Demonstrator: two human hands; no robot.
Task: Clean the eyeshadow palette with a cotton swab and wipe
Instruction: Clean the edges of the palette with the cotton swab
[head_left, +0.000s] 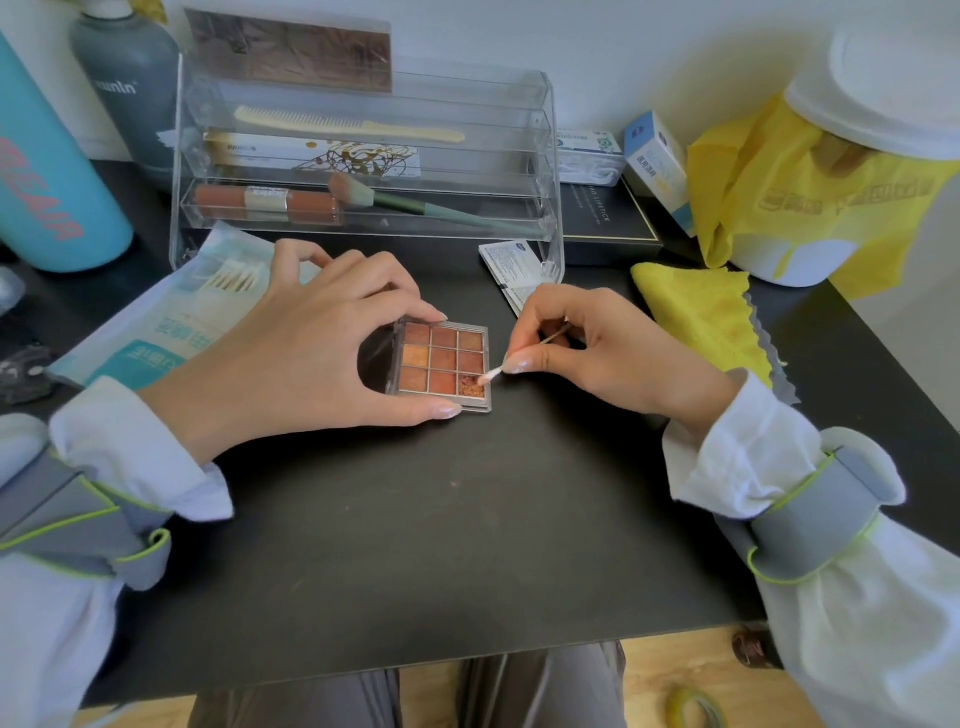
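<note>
So on my feed the eyeshadow palette (443, 367) sits open on the black table (415, 519), roughly dead center, nine pans in warm browns and oranges. The left hand (311, 353) braces it: thumb along the near edge, a fingertip on the far edge, fingers curved over the lid side. The right hand (597, 353) pinches a cotton swab (511, 360) between thumb and forefinger, and the white tip is touching the bottom-right pan, the one that looks crumbly and broken up. A small wipe sachet (506, 265) lies just behind the right hand, with a yellow cloth (701, 312) off to the right. The swab pack (171, 312) is partly under the left hand, and a clear organizer (363, 156) stands at the back.
</note>
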